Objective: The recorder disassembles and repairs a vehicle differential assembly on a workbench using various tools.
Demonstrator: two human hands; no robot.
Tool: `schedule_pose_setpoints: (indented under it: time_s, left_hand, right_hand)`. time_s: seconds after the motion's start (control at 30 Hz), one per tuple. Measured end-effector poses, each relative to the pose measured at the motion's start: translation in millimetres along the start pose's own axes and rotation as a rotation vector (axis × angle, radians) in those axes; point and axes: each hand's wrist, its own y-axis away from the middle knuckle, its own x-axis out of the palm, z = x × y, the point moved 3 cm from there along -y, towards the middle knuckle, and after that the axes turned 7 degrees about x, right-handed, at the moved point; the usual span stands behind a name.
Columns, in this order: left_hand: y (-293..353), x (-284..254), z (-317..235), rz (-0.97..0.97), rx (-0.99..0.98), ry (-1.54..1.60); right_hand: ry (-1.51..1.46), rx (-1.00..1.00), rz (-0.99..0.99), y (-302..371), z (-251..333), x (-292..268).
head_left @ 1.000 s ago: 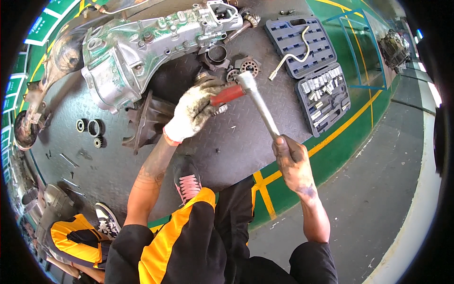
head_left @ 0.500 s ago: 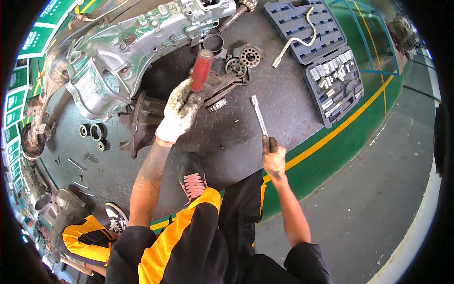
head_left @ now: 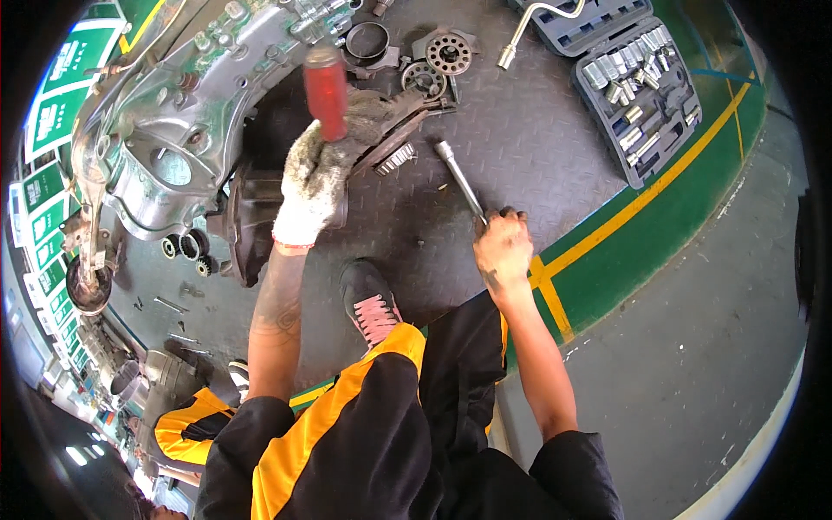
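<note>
My left hand (head_left: 303, 186), in a dirty white work glove, is closed around a red-handled tool (head_left: 326, 100) whose handle points up; its working end is hidden. Under that glove lies a greasy metal part (head_left: 390, 130), with a toothed piece (head_left: 399, 159) at its lower edge. Bare, my right hand (head_left: 504, 247) grips a chrome socket wrench (head_left: 459, 176) by its near end. The wrench's socket end points up and left, apart from the toothed piece.
A large metal gearbox casing (head_left: 199, 104) stands at the upper left, beside a dark bell-shaped housing (head_left: 247, 221). Small gear rings (head_left: 192, 243) lie below it. An open socket case (head_left: 640, 104) and a bent speed handle (head_left: 520, 35) are at the upper right. A person's yellow-black trouser leg (head_left: 186, 429) shows lower left.
The view has shifted. My right hand and the socket wrench have come nearer the greasy metal part, and the wrench tilts further left. My left hand keeps hold of the red-handled tool.
</note>
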Motion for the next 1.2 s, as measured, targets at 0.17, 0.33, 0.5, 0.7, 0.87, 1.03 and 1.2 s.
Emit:
schedule_pose_setpoints:
  time_s: [0.17,0.33,0.5,0.7,0.87,1.03,1.2]
  left_hand:
    - [-10.4,-1.1,-13.2,0.114,0.558,-0.578]
    - [-32.5,14.6,-4.0,0.21,0.301,-0.438]
    - [-25.4,8.2,-38.2,0.053,0.313,-0.578]
    - [0.8,-3.5,11.8,-0.032,-0.033,-0.948]
    - [-11.3,-13.6,16.0,0.024,0.096,-0.808]
    - [-26.1,-16.8,3.8,0.15,-0.071,-0.446]
    - [-20.7,-13.1,3.3,0.148,0.042,-0.218]
  right_hand:
    - [-1.072,-0.257,-0.164,-52.8,96.3,-147.0]
    - [-1.491,-0.005,0.259,-109.1,157.5,-112.1]
    - [-1.655,0.233,-0.066,-116.5,119.9,-87.9]
    - [-1.386,-0.094,-0.015,-125.5,109.7,-57.8]
    - [-1.663,0.04,0.134,-128.0,96.0,-35.7]
    - [-1.607,0.218,0.085,-120.8,91.2,-29.4]
    - [-1.691,0.299,0.031,-130.4,78.2,-18.8]
